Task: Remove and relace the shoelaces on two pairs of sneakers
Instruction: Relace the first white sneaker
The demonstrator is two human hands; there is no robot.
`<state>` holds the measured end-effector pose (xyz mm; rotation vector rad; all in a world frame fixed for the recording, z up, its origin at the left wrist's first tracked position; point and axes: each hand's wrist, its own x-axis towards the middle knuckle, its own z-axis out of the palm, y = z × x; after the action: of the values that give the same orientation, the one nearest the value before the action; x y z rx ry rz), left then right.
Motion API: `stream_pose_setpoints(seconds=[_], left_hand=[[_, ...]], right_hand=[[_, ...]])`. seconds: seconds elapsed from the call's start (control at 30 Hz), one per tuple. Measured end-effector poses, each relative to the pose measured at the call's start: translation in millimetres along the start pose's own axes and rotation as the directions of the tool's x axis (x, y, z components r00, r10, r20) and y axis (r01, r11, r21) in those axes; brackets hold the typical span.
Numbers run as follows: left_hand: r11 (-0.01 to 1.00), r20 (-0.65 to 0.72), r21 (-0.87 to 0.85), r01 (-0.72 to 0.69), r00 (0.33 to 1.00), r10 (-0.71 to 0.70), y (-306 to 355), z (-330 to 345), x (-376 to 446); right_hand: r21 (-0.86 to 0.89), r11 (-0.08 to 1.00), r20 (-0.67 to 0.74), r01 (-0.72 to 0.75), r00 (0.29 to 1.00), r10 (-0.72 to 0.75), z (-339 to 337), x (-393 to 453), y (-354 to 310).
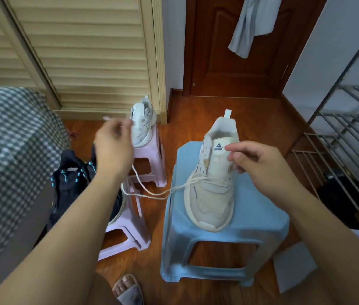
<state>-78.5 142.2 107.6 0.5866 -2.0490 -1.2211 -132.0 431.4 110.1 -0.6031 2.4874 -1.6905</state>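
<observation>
A cream sneaker [212, 186] stands on a blue stool [253, 219], toe towards me. Its cream shoelace [152, 193] is threaded only through the low eyelets and trails off to the left. My left hand [113, 148] is raised left of the stool and pinches the lace end, blurred by motion. My right hand [255, 164] rests at the shoe's right side by the tongue, fingers pinched at the upper eyelets. A second white sneaker [143, 124] stands on a far pink stool [149, 159]. A black pair with teal trim [72, 179] lies at the left.
A nearer pink stool [125, 230] stands below my left forearm. A checked bedcover [8, 150] fills the left. A metal rack [348, 133] stands at the right, a brown door [235, 45] behind. My slippered foot [127, 289] is on the wooden floor.
</observation>
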Motion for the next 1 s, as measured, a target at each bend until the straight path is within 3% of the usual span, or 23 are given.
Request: stream_pose_setpoints(seconds=[0.03,0.1,0.2,0.3,0.4,0.67,0.8,0.9,1.0], left_hand=[[0.997,0.19,0.059,-0.047,0.981,0.034,7.3,8.1,-7.0],[0.967,0.521,0.213,-0.14,0.854,0.01,10.0,28.2,-21.9],[0.921,0.712,0.296,-0.255,0.702,-0.035,7.4,47.4,-32.3],[0.852,0.769,0.312,-0.42,0.638,0.033,8.1,50.0,-31.8],[0.828,0.803,0.308,-0.468,0.595,0.038,10.4,51.0,-35.6],[0.823,0.762,0.352,-0.446,0.647,0.025,12.8,61.7,-40.5],[0.817,0.774,0.322,-0.479,0.63,0.065,15.5,64.9,-44.0],[0.749,0.771,0.341,-0.568,0.625,0.122,19.0,66.8,-47.2],[0.823,0.794,0.271,-0.499,0.599,0.102,14.3,68.8,-45.2]], right_hand=[[-0.114,0.993,-0.071,0.027,0.997,-0.035,2.8,3.7,3.1],[-0.339,0.939,-0.078,0.059,0.993,-0.091,11.6,8.4,9.0],[-0.691,0.705,-0.065,0.159,0.958,-0.28,29.1,13.4,15.1],[-0.77,0.597,-0.022,0.224,0.926,-0.376,37.3,15.9,20.8],[-0.731,0.65,0.052,0.208,0.967,-0.251,36.1,15.3,28.8],[-0.628,0.767,0.054,0.131,0.991,-0.124,41.4,14.0,23.3],[-0.609,0.787,0.08,0.099,0.995,-0.063,41.6,12.2,17.7],[-0.605,0.791,0.098,0.096,0.994,-0.046,42.5,10.6,15.7],[-0.585,0.807,0.09,0.081,0.995,-0.035,42.6,11.2,15.7]])
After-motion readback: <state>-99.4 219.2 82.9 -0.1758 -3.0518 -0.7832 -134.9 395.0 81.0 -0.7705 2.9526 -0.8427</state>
